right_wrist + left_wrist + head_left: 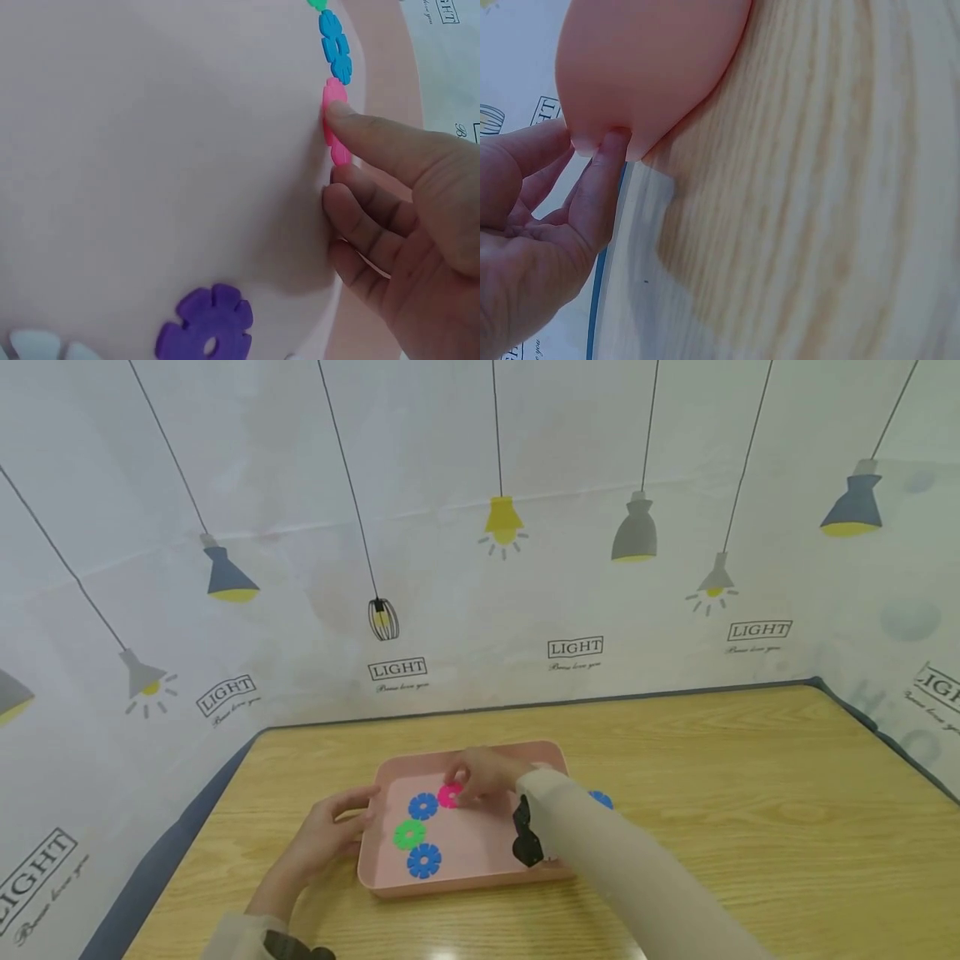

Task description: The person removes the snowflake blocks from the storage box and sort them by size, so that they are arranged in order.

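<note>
A pink tray (480, 843) lies on the table, its left side between the thumb and fingers of my left hand (322, 831). Inside it, my right hand (483, 772) pinches a bright pink notched disc (444, 796) near the tray's back wall; in the right wrist view the disc lies almost flat under a fingertip. A blue notched disc (416, 802), a green one (402, 829) and another blue one (417, 866) curve down the tray's left part from the pink one. In the right wrist view, a purple disc (191, 341) and a white disc (37, 345) also show.
Another blue disc (601, 797) shows at the right, partly behind the right sleeve (622, 852). The wooden table (750, 777) extends to the right. A wall sheet printed with lamps (465, 610) stands behind and at both sides. Black straps circle both wrists.
</note>
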A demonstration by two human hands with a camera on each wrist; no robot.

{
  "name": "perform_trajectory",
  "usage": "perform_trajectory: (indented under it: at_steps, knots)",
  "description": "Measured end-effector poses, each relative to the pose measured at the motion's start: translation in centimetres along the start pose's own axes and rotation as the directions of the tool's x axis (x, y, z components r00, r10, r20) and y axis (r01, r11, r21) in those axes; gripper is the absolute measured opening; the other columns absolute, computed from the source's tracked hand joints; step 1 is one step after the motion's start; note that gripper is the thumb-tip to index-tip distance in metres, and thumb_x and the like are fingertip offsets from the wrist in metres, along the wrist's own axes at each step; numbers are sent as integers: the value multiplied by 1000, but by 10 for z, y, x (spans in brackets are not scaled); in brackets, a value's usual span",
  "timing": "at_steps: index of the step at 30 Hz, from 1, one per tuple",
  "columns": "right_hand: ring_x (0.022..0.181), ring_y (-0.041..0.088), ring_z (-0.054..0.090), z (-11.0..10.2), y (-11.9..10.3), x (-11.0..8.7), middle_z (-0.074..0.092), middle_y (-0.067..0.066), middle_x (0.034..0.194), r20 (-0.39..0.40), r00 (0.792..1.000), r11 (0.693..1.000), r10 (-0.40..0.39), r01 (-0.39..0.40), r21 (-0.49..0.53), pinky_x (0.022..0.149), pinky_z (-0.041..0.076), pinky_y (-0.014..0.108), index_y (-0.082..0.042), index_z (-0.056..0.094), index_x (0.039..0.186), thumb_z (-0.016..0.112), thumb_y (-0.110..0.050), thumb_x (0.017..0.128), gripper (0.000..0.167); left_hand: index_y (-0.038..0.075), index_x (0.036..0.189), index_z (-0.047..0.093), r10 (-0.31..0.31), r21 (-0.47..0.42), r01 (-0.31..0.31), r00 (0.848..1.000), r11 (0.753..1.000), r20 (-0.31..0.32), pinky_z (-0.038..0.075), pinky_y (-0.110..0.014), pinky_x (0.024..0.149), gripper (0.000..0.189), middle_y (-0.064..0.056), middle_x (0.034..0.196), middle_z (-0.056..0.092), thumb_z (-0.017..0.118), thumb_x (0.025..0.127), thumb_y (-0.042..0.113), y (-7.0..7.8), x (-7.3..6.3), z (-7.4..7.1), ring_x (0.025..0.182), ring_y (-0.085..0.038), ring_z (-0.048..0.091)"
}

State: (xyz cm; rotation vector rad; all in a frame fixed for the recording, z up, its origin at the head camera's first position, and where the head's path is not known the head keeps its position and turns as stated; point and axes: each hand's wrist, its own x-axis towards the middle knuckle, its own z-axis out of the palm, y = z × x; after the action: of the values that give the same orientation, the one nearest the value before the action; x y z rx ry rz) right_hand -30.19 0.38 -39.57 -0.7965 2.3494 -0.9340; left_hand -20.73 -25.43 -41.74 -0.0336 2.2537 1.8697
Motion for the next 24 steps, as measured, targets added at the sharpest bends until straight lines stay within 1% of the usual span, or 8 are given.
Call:
perform_trajectory:
  at_steps: [3,9,12,16,22,24]
  knots:
    - [73,14,53,0,0,0,58,6,101,-14,1000,1000,-1,1,5,65,47,24,-11,63,104,72,-9,79,27,1,134,43,12,-7,-12,1000,1000,1,52,-41,81,43,-22,132,40,52,92,4,0,0,0,112,-32,50]
    - [77,16,51,1,1,0,58,4,98,-41,999,1000,31,-31,1,65,46,25,-12,63,101,74,-11,77,26,-3,135,41,43,-15,-43,999,999,11,52,-42,80,44,-25,131,39,52,92,3,0,0,0,112,-33,50]
    - [77,17,51,2,1,1,58,3,97,-47,998,999,45,-45,8,62,45,25,-13,64,100,74,-10,77,25,-3,134,41,45,-18,-45,999,999,8,52,-42,80,44,-25,131,40,52,92,2,0,0,1,112,-34,50]
    - [75,18,50,3,2,2,58,3,92,-48,998,999,51,-51,5,60,45,25,-13,63,94,76,-11,75,23,-3,135,41,46,-9,-46,999,999,6,52,-42,80,44,-25,131,40,52,92,3,0,1,1,113,-35,49]
    - [78,19,51,3,0,-2,56,2,85,-49,995,996,81,-84,-43,65,47,28,-15,60,90,80,-15,70,28,-2,135,41,38,-2,-38,999,999,-4,52,-42,79,44,-25,131,40,51,92,3,0,0,1,112,-34,50]
    - [78,18,51,3,-2,-4,56,2,85,-52,996,996,73,-76,-55,65,47,28,-14,59,89,80,-14,70,28,-2,135,41,36,-2,-36,999,999,-6,52,-42,79,44,-25,131,40,51,92,2,0,0,1,111,-34,51]
